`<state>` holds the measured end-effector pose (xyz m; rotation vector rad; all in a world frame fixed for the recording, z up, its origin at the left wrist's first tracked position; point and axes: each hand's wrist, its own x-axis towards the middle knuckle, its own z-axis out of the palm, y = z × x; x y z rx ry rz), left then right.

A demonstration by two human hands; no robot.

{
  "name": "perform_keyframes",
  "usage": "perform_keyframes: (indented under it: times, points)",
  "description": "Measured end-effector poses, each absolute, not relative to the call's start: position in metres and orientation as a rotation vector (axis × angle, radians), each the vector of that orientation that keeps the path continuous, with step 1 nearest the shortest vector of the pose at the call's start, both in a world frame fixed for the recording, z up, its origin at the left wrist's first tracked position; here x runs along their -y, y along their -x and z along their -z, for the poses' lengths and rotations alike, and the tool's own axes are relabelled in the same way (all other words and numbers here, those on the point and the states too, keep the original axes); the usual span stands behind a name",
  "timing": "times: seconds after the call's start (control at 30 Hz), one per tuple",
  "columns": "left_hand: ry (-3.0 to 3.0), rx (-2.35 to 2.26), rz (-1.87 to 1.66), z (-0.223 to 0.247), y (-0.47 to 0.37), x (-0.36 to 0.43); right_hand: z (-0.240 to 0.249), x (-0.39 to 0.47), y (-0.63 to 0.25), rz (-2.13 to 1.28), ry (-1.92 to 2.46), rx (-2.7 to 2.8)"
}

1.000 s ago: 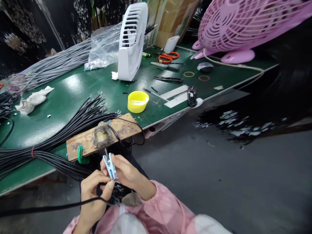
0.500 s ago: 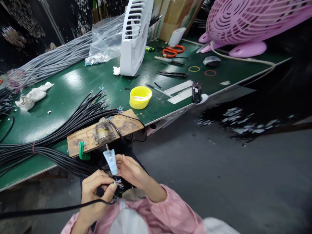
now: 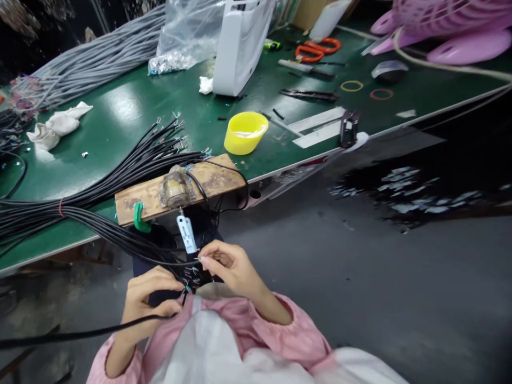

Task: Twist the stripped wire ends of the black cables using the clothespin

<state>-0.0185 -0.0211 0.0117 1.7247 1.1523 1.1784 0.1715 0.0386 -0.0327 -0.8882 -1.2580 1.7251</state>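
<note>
My left hand (image 3: 150,296) is at the lower middle, thumb and forefinger tips apart, while a thick black cable (image 3: 90,333) from the left runs into its palm, its remaining fingers curled. Coloured wire ends (image 3: 187,288) show beside its fingertips. To the right, my right hand (image 3: 230,266) pinches the tip of another black cable (image 3: 176,263). A light blue clip (image 3: 186,234) hangs just above the hands from a motor-like lump (image 3: 176,188) fixed on a wooden board (image 3: 140,199). More bare wire ends (image 3: 194,273) lie between the hands, partly hidden.
A bundle of black cables (image 3: 100,192) lies across the green table (image 3: 124,128) and droops over its edge. A yellow cup (image 3: 246,133), orange scissors (image 3: 318,49), pliers (image 3: 308,95), a black clip tool (image 3: 349,129), a white appliance (image 3: 240,48) and grey cables (image 3: 100,58) are behind.
My left thumb and forefinger have parted from the wire ends. My right hand has moved from beside the blue clip to a cable tip below it. The clip has turned, and the view has shifted.
</note>
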Motion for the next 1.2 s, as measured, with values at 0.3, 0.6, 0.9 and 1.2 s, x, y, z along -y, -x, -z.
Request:
perform_keyframes:
  times: [0.3,0.6,0.9,1.2]
  points:
    - [-1.63,-1.141,-0.699,0.01,0.028,0.051,0.046,-0.032,-0.174,-1.68,1.014,1.282]
    - [-2.339,-1.419,-0.911,0.03,0.022,0.047,0.05,-0.022,-0.175,-1.689,0.994,1.273]
    - [-2.495,-1.373,-0.933,0.021,0.023,0.045,0.084,-0.006,-0.185,-1.618,1.028,1.419]
    - [-2.4,-1.399,-1.316,0.009,0.018,0.041,0.08,0.006,-0.167,-1.388,1.016,1.758]
